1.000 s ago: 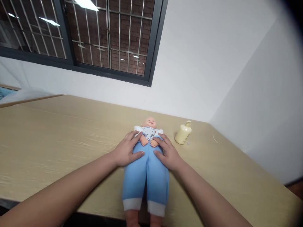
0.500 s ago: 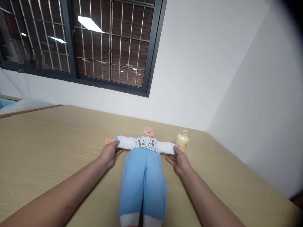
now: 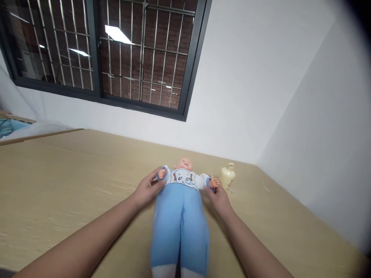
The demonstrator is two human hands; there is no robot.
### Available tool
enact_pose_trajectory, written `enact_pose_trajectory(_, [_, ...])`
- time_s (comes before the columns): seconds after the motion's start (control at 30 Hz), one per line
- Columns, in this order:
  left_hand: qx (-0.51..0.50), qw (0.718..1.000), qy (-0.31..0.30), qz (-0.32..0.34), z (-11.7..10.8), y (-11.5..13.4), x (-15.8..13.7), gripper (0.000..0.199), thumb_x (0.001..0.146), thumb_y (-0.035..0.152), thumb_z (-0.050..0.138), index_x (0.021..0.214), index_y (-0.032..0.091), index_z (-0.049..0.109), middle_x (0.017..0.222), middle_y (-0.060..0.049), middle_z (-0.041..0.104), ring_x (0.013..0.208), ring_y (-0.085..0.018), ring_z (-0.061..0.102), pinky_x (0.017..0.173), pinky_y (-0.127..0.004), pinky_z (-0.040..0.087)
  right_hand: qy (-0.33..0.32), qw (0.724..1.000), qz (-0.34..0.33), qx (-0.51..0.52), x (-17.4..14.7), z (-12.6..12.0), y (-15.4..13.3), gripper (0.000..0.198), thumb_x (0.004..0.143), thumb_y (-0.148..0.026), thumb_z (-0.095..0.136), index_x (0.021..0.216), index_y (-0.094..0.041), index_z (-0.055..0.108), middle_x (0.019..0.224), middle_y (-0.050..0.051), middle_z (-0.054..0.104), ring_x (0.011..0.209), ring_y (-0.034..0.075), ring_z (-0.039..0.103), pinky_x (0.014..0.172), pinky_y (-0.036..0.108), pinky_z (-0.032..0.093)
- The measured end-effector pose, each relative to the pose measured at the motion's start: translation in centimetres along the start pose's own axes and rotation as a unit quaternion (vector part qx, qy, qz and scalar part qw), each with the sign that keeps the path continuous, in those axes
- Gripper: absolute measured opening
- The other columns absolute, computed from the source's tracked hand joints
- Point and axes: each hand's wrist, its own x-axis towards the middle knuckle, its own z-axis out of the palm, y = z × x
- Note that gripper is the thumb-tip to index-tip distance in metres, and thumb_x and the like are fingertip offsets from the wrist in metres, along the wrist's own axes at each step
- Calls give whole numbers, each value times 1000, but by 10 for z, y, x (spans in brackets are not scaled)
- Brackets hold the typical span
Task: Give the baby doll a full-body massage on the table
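A baby doll (image 3: 182, 216) lies on its back on the tan tabletop (image 3: 92, 166), its head toward the wall. It wears light blue trousers and a white top with an elephant face on the chest. My left hand (image 3: 148, 188) is closed around the doll's arm on the left, near the blue cuff. With its fingers at the other cuff, my right hand (image 3: 218, 197) grips the doll's arm on the right. Both doll arms are bent up, the little hands raised. Just beyond my right hand stands a cream pump bottle (image 3: 228, 175).
A thin pale strip (image 3: 265, 186) lies on the tabletop at the right. White walls (image 3: 240, 85) meet behind the table's far right corner. A dark-framed window (image 3: 142, 104) with metal bars is above. Blue and clear sheeting (image 3: 17, 127) shows at the far left.
Both doll arms were stretched straight out sideways; now they are bent upward and inward. My hands have moved closer together with them. The view has shifted slightly.
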Motion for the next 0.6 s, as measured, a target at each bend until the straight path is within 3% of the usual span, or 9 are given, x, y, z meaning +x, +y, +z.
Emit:
enact_pose_trajectory(0.07, [112, 990, -72, 46, 4, 2, -5, 70, 84, 43, 68, 147, 23, 45, 154, -10, 41, 141, -31, 38, 117, -47, 30, -78, 994, -51, -58, -7, 7, -5, 77, 78, -45, 73, 146, -25, 42, 148, 9, 48, 135, 31, 47, 109, 49, 44])
enact_pose_trajectory(0.13, [221, 967, -99, 77, 8, 2, -8, 75, 83, 42, 68, 150, 20, 40, 157, -10, 35, 146, -30, 29, 120, -47, 23, -130, 978, -103, -125, -13, 13, -8, 87, 78, -46, 74, 152, -27, 32, 157, 8, 35, 143, 30, 37, 116, 51, 34])
enact_pose_trajectory(0.23, [331, 930, -124, 103, 11, 2, -10, 80, 83, 41, 67, 152, 21, 35, 158, -9, 33, 147, -30, 26, 120, -47, 23, -155, 947, -156, -234, -18, 16, -11, 87, 78, -49, 72, 152, -29, 31, 162, 6, 23, 149, 30, 21, 121, 53, 21])
enact_pose_trajectory(0.33, [369, 913, -133, 116, 13, 1, -11, 82, 82, 41, 68, 154, 25, 32, 159, -9, 32, 146, -31, 26, 119, -49, 25, -170, 930, -165, -281, -19, 17, -13, 79, 83, -50, 67, 152, -32, 32, 162, 5, 22, 150, 30, 19, 120, 54, 21])
enact_pose_trajectory(0.47, [339, 927, -101, 127, 14, -1, -10, 74, 82, 37, 68, 150, 24, 40, 156, -9, 38, 145, -30, 30, 119, -48, 25, -161, 931, -163, -285, -21, 18, -13, 81, 83, -51, 65, 153, -29, 30, 162, 6, 20, 150, 29, 18, 121, 53, 20])
enact_pose_trajectory(0.6, [185, 980, 6, 74, 14, -5, -5, 65, 82, 33, 67, 143, 24, 47, 148, -9, 49, 136, -29, 45, 113, -44, 37, -95, 973, -105, -181, -16, 15, -4, 86, 81, -51, 68, 153, -26, 28, 158, 8, 32, 146, 29, 30, 119, 50, 26])
